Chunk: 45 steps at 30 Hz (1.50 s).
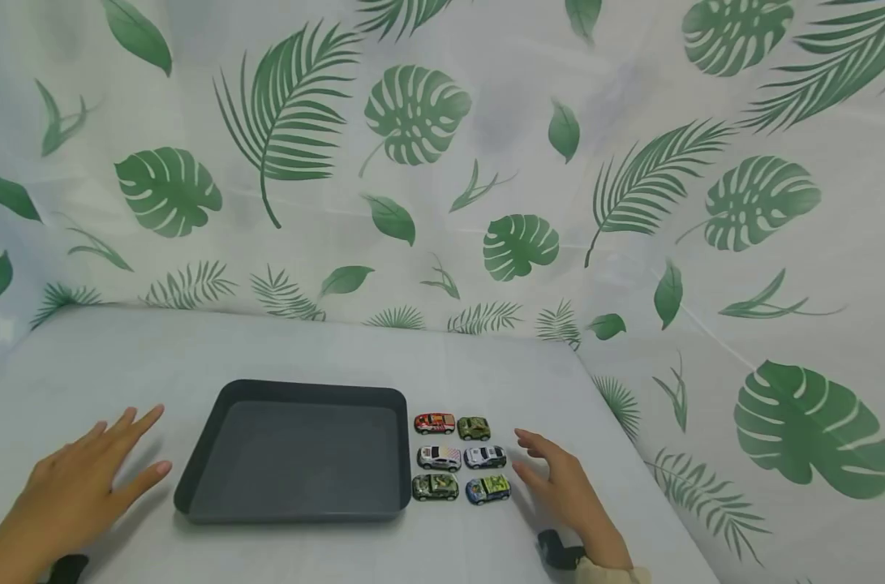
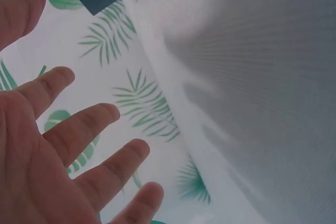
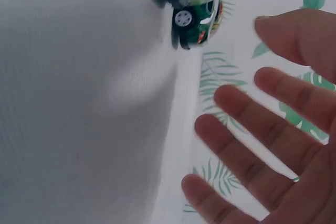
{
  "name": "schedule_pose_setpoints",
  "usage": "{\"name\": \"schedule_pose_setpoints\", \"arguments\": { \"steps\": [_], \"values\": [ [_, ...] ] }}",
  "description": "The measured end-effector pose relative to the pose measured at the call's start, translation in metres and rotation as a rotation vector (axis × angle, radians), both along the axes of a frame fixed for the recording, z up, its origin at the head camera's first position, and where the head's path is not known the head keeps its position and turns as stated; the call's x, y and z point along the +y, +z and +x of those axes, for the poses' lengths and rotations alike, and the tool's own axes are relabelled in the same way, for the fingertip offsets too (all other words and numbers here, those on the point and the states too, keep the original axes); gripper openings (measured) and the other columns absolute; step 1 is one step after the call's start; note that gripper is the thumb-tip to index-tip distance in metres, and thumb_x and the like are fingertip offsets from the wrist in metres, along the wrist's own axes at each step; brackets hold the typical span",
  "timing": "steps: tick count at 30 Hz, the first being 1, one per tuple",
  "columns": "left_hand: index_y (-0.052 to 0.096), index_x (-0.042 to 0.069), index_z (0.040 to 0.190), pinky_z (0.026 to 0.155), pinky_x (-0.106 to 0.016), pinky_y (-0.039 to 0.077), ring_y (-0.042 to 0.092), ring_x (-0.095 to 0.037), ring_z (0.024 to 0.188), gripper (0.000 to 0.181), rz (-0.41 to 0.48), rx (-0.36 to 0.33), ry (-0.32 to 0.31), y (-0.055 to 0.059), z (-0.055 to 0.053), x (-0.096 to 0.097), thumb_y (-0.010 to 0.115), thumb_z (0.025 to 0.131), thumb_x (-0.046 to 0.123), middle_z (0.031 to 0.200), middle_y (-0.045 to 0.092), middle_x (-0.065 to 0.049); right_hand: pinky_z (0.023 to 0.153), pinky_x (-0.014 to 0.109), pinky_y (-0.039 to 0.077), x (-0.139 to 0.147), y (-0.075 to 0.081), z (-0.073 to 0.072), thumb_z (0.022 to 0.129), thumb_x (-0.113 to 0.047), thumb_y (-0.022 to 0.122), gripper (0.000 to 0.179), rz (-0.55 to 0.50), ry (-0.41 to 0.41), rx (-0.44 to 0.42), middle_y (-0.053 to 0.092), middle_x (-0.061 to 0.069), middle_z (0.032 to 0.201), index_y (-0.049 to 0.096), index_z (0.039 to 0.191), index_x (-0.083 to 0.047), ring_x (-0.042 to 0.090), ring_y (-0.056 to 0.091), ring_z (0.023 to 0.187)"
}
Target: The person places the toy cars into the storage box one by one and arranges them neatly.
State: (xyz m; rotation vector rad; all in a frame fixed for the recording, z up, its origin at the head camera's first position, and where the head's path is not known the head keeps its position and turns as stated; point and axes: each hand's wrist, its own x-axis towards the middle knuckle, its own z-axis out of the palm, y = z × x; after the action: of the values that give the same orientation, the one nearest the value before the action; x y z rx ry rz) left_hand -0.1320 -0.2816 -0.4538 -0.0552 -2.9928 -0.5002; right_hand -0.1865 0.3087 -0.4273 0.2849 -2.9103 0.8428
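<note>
A dark grey rectangular tray lies on the white table. Several small toy cars stand in two columns along its right side: a red one, an olive green one, a white one, a white and black one, a camouflage green one and a blue and yellow-green one. My left hand, fingers spread, is left of the tray and holds nothing. My right hand, fingers extended and empty, is just right of the cars. In the right wrist view, a toy car shows beyond the thumb.
The white tabletop carries the tray and cars. Behind it and along the right hangs a white cloth backdrop printed with green leaves. A dark band sits on the right wrist.
</note>
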Motion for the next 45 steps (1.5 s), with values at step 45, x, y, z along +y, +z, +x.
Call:
{"name": "schedule_pose_setpoints", "arguments": {
  "steps": [45],
  "values": [
    [0.043, -0.004, 0.161, 0.087, -0.063, 0.060, 0.065, -0.057, 0.123, 0.066, 0.445, -0.149, -0.290, 0.013, -0.034, -0.003, 0.068, 0.109, 0.028, 0.156, 0.047, -0.039, 0.105, 0.061, 0.054, 0.001, 0.014, -0.053, 0.100, -0.006, 0.076, 0.036, -0.142, 0.210, -0.139, 0.072, 0.022, 0.133, 0.071, 0.135, 0.005, 0.039, 0.071, 0.117]
  ]
}}
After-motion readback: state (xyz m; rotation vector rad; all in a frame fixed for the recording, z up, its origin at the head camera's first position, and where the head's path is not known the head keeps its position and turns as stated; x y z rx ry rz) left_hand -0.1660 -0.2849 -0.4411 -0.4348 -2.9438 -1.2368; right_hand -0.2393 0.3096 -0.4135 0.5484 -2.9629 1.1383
